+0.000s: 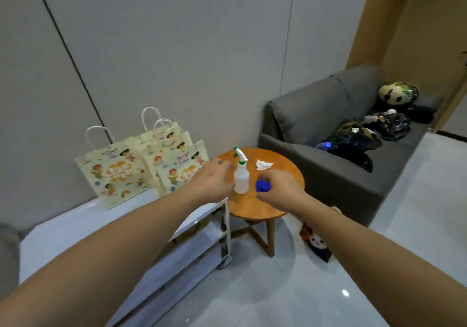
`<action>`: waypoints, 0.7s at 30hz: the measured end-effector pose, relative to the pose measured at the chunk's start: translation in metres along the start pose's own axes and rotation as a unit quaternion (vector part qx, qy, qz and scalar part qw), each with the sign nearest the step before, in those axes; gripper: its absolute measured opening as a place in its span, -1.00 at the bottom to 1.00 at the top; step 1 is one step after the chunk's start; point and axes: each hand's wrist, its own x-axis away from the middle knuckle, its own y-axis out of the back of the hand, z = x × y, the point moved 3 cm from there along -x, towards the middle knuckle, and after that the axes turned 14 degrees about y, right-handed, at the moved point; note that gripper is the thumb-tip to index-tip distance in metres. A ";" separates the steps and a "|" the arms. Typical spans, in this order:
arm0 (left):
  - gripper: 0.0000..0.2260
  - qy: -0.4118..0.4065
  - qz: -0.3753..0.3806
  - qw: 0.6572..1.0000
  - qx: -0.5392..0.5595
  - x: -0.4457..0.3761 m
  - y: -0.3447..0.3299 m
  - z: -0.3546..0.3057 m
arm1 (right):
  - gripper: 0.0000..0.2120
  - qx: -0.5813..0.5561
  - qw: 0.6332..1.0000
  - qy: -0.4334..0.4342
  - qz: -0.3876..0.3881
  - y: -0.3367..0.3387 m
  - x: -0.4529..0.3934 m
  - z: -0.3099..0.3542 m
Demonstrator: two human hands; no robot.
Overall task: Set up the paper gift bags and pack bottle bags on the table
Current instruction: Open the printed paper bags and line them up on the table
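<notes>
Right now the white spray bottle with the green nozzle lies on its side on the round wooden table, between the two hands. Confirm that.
Not quite. The white spray bottle with the green nozzle stands upright, not on its side. The head view shows it on the round wooden table, between the left hand and the right hand.

Head camera, looking forward and down across a room corner.
The single wide-angle view faced a round wooden table (262,205), close enough that both forearms filled the lower frame.
</notes>
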 end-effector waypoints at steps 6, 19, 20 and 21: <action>-0.49 0.116 -0.036 0.993 0.004 -0.039 0.030 0.082 | -0.50 -0.012 0.991 0.126 0.037 -0.029 -0.110 0.040; -0.48 0.254 -0.073 0.964 -0.025 -0.099 0.058 0.156 | -0.32 -0.066 0.966 0.231 0.095 -0.047 -0.279 0.086; -0.47 0.256 -0.069 0.964 -0.029 -0.102 0.056 0.158 | -0.30 -0.065 0.966 0.232 0.095 -0.049 -0.288 0.088; -0.47 0.259 -0.063 0.963 -0.036 -0.106 0.055 0.162 | -0.27 -0.058 0.966 0.235 0.092 -0.052 -0.295 0.090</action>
